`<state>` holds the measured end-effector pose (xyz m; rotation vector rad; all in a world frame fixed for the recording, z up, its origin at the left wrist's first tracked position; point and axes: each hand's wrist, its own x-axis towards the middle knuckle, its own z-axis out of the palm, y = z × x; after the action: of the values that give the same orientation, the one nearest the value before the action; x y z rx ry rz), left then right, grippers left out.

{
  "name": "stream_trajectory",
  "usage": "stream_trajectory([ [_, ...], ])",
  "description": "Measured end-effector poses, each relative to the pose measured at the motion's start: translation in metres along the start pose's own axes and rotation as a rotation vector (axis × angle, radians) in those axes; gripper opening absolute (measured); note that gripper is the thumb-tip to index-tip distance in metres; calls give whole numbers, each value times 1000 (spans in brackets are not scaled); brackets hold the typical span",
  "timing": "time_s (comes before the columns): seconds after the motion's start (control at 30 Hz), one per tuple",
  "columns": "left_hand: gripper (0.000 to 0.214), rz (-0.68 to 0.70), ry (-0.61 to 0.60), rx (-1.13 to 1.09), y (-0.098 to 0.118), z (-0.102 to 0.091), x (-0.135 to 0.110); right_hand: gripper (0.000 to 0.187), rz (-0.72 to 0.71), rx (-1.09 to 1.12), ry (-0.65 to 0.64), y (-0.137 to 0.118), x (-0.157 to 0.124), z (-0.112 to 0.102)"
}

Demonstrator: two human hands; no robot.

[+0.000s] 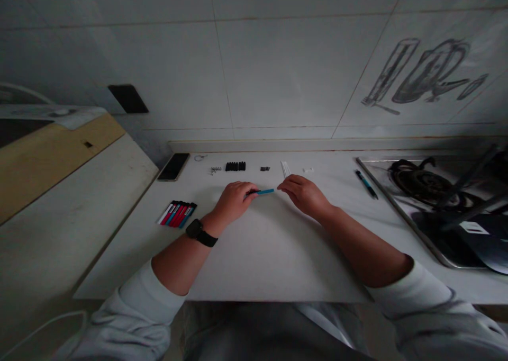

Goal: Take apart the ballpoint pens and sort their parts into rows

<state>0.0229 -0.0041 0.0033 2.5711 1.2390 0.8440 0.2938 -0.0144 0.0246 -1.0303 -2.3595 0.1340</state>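
Observation:
My left hand [237,198] is closed around a slim blue tube [265,191], like a pen barrel, with a dark part near the fingers. The tube points right, above the white table. Just off its right end, my right hand [302,192] has its thumb and fingertips pinched together. Whatever may be between those fingertips is too small to make out. Thin white sticks [285,168] lie behind the right hand. Beyond the left hand is a row of short black cylinders [235,166], with small metal pieces [215,170] to its left and small dark pieces [265,168] to its right.
Several red, blue and white pen-like tubes [177,214] with black ends lie together at the left. Behind them rests a phone [174,167]. At the right are a blue-and-black pen [366,184] and a metal-rimmed stove [420,233]. Small clear pieces [308,169] lie near the wall.

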Motion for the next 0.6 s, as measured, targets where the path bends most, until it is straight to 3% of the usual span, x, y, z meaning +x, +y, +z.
stream_trajectory([
  [0.23,10,8,-7,-3,-2,0,-1,27,50,50,-5,-1,0,2],
  [0.4,12,13,-29,15,-2,0,-1,27,77,67,-87,4,-2,7],
  [0.6,10,59,-168,17,-4,1,-4,22,28,57,-289,9,-4,12],
])
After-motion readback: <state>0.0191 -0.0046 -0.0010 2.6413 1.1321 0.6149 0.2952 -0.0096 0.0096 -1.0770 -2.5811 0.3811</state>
